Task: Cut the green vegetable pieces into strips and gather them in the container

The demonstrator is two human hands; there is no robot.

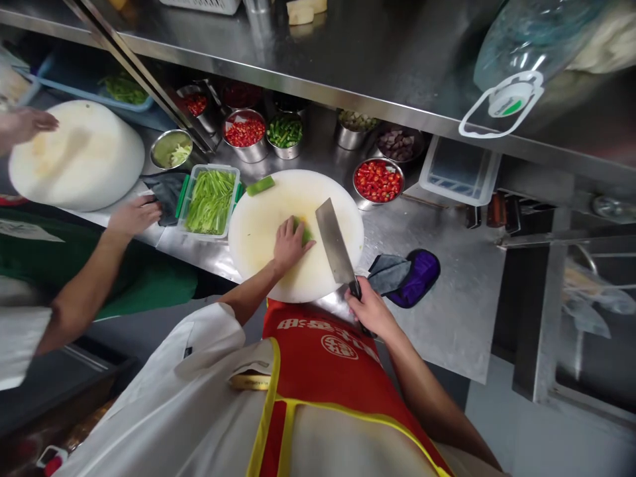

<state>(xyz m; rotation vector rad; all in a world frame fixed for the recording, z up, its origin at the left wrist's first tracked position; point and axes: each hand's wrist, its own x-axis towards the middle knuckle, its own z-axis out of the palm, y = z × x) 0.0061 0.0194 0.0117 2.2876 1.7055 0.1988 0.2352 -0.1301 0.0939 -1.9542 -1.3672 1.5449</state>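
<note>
On the round white cutting board (pixel 263 265), my left hand (pixel 289 246) presses down on a green vegetable piece (pixel 304 230), its fingers partly covering it. The kind of vegetable is not clear. My right hand (pixel 370 308) is closed round the black handle of a cleaver (pixel 334 242). The broad blade lies over the board's right side, apart from my left hand. Another green piece (pixel 260 185) rests at the board's upper left edge. Left of the board stands a clear tub of green vegetable strips (pixel 211 202).
Metal pots of chopped red chillies (pixel 378 181), green chillies (pixel 285 132) and other cuts line the back under a steel shelf (pixel 298 73). A grey and purple cloth (pixel 412 277) lies at right. A co-worker's hand (pixel 134 215) reaches in at left, near a second board (pixel 79 159).
</note>
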